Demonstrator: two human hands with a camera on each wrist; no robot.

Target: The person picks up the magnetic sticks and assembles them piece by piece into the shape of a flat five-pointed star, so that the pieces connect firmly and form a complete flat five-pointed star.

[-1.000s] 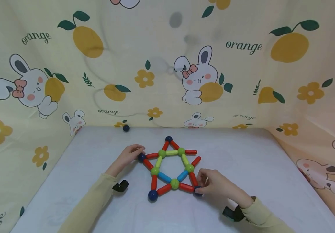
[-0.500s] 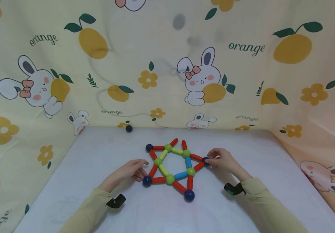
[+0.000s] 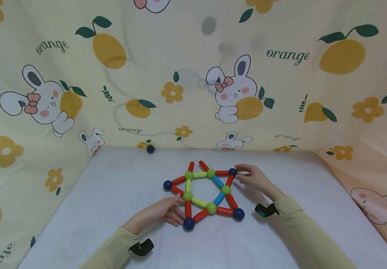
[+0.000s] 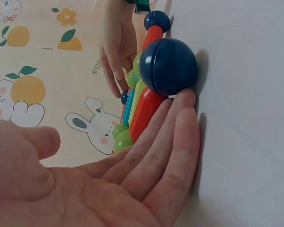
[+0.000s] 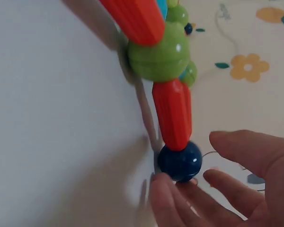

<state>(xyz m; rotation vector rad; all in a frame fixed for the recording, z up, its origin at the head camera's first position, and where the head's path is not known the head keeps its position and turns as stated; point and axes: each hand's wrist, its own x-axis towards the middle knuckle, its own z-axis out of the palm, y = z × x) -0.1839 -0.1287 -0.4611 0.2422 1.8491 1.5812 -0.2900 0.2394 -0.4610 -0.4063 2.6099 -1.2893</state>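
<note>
A flat star of magnetic rods and balls [image 3: 199, 175] lies on the table, with green balls round a ring of lime and blue rods. Red rods point outward, most pairs meeting at a navy ball; two red rods [image 3: 203, 165] at the far side have free ends. My left hand [image 3: 159, 213] lies at the near left, its straight fingers touching the near navy ball [image 4: 169, 66] and its red rod [image 4: 149, 113]. At the far right, my right hand [image 3: 255, 180] has its fingertips against another navy ball [image 5: 181, 161], the thumb standing apart from it in the right wrist view.
A loose navy ball [image 3: 150, 149] sits at the table's back edge, near the printed cloth [image 3: 186, 56] that hangs behind. The same cloth rises along both sides of the white table [image 3: 112, 209]. A black wrist device [image 3: 141, 247] is strapped below each sleeve.
The star has turned clockwise on the table, its free-ended rods going from the right to the far side. My right hand has moved to the far side, my left hand nearer.
</note>
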